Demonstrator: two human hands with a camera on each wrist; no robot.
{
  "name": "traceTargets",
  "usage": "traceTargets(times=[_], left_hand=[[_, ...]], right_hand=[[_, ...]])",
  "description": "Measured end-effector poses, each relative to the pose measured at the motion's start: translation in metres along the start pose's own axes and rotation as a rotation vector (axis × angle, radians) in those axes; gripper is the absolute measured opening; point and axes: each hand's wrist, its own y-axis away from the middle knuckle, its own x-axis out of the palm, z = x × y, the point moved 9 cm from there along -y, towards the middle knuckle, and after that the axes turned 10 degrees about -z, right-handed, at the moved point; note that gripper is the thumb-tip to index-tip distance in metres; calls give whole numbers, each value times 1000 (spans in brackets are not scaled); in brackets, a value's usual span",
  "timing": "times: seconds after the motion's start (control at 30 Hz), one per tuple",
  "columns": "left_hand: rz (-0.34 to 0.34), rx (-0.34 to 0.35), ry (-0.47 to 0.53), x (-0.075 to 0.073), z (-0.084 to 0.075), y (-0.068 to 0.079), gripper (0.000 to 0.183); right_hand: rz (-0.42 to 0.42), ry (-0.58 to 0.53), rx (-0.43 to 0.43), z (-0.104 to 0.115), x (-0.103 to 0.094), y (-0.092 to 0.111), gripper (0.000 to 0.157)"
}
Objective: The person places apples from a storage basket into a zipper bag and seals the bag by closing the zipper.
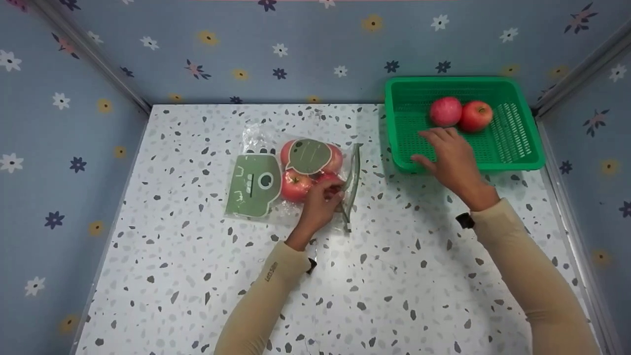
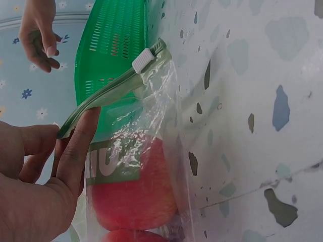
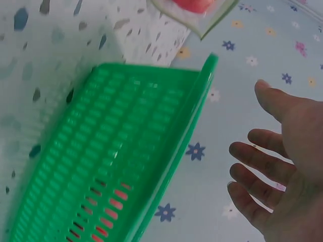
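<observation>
A clear zip bag with green printed patches [image 1: 254, 185] lies on the table, several red apples [image 1: 296, 186] inside it. At its right end, my left hand [image 1: 320, 204] pinches the mouth edge; the left wrist view shows thumb and fingers at the green zip strip [image 2: 113, 92], lifted off the table, with a white slider [image 2: 143, 60] near its far end. My right hand [image 1: 454, 160] hovers over the near side of the green basket [image 1: 528, 160], fingers spread and holding nothing. Two red apples [image 1: 446, 111] sit in the basket, just beyond its fingertips.
The basket stands at the table's back right corner, near the flowered back wall [image 1: 320, 54] and right wall [image 1: 596, 162]. A speckled white tabletop [image 1: 384, 296] extends under the bag and both forearms.
</observation>
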Motion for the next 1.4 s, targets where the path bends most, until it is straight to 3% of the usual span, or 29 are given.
traceTargets(times=[0.23, 0.53, 0.83, 1.2, 1.4], left_hand=[[7, -8, -11, 1, 3, 0, 22], [9, 1, -9, 1, 1, 0, 20], [8, 11, -16, -1, 1, 1, 21], [11, -14, 1, 0, 1, 2, 22], [12, -1, 5, -1, 1, 3, 21]], right_hand=[[39, 45, 50, -31, -6, -14, 57], [72, 72, 80, -52, -15, -35, 54], [121, 97, 161, -82, -8, -49, 57], [308, 111, 274, -122, 14, -62, 64], [401, 144, 286, -137, 23, -65, 65]])
